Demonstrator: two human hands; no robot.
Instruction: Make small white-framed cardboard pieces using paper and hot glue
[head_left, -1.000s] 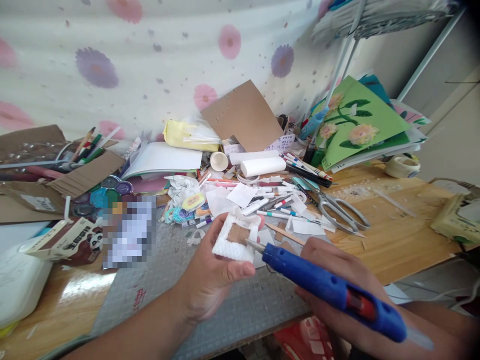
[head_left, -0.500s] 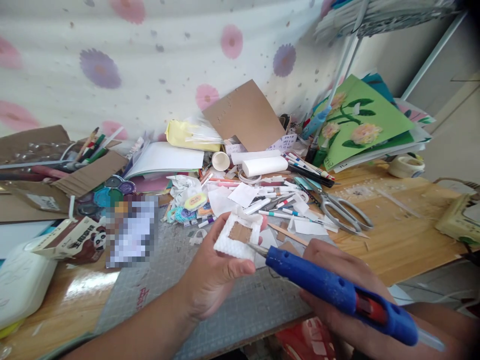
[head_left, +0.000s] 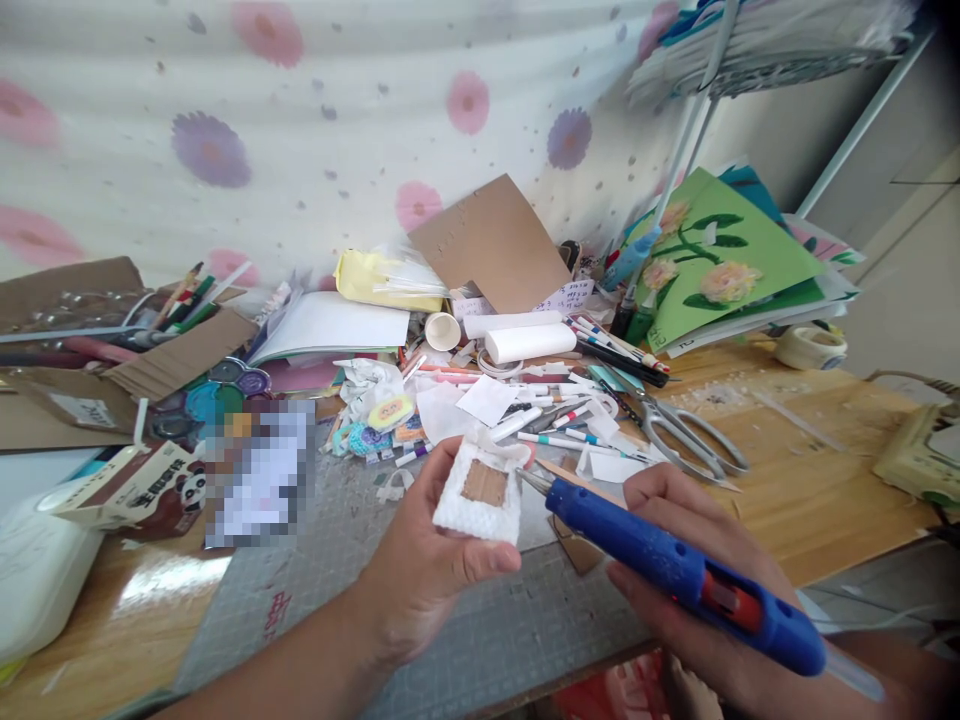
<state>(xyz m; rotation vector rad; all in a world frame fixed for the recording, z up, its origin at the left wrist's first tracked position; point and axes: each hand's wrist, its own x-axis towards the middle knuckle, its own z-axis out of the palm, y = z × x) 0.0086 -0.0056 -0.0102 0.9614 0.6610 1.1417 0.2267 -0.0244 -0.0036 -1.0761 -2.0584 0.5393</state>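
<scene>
- Clock was centred on the small square piece [head_left: 484, 485]; 12 pointed away from the person.
- Piece was in the left hand, up off the grey cutting mat [head_left: 322, 600]: white textured border around a brown cardboard middle, face tilted toward the camera. White strip [head_left: 501, 452] curled up at its 1 o'clock side.
- Left hand [head_left: 427, 570], at 7, grasped the piece: thumb by the near edge, a finger round the left side, other fingers mostly hidden.
- Right hand [head_left: 686, 520], between 3 and 4, was wrapped around a blue glue pen [head_left: 645, 548]; pen body hid part of the grip.
- Metal nozzle [head_left: 534, 482] sat right at the piece's 2 o'clock edge. Couldn't tell contact from a slight gap.
- Clear stick [head_left: 855, 672] poked out the pen's rear, toward 4.
- Brown cardboard scrap [head_left: 577, 550] lay on the mat at 4, partly behind the pen.
- Markers [head_left: 544, 440] and a paper scrap [head_left: 486, 400] cluttered 12 to 1.
- Scissors [head_left: 694, 440] lay between 2 and 3, tape roll [head_left: 810, 347] at 2 on the wooden table [head_left: 847, 500].
- Large brown sheet [head_left: 491, 240] leaned at 12; green flower picture [head_left: 735, 250] between 1 and 2.
- Yellow package [head_left: 386, 280] was at 11, panda carton [head_left: 142, 490] at 9.
</scene>
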